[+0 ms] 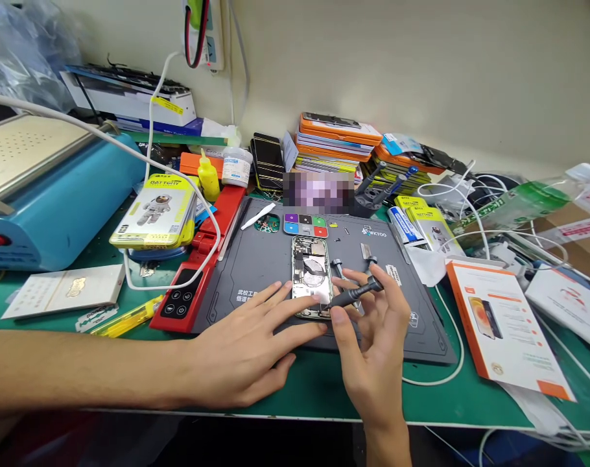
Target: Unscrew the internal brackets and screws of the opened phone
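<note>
An opened phone [310, 269] lies face down on a dark grey repair mat [256, 259], its inner parts bare. My right hand [373, 344] grips a black screwdriver [356, 293] whose tip rests at the phone's lower right corner. My left hand [249, 340] lies flat on the mat, fingers spread, its fingertips touching the phone's lower left edge. Two more screwdrivers [338, 267] and a metal blade [365, 250] lie on the mat just right of the phone. A coloured screw tray [305, 224] sits above the phone.
A blue machine [56, 194] stands at left, with yellow battery boxes [153, 211] and a red device [190, 285] beside it. Stacked phone cases [338, 139] line the back wall. An orange-edged box [504, 324] and white cables [460, 350] lie at right.
</note>
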Tool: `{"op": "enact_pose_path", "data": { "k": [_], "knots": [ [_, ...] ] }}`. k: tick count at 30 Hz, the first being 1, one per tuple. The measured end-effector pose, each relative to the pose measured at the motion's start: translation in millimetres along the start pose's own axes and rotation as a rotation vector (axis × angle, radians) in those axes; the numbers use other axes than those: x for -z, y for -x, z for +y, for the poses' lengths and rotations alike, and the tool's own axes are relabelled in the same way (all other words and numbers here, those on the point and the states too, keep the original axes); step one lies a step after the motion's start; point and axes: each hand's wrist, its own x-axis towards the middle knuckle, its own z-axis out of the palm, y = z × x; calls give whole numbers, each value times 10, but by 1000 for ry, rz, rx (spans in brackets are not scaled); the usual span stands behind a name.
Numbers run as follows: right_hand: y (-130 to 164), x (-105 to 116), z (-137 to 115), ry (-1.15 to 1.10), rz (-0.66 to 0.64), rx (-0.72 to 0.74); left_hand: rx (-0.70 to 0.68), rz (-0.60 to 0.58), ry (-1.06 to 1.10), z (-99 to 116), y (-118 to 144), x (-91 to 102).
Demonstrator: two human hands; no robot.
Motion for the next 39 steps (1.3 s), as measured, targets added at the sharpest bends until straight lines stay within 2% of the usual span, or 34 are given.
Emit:
{"op": "enact_pose_path", "data": {
  "k": [7, 19, 28, 39],
  "knots": [
    [-23, 19, -6, 21, 45, 33, -100, 81, -69, -4, 33, 4],
    [-26, 35, 12, 25, 98, 45, -209, 103, -148, -31, 79, -31],
    [-13, 32, 20, 90, 88, 117, -219, 77, -246, -16, 90, -56],
    [-17, 8, 20, 65, 113, 59, -188, 65, -319, 16, 64, -36]
  ]
}}
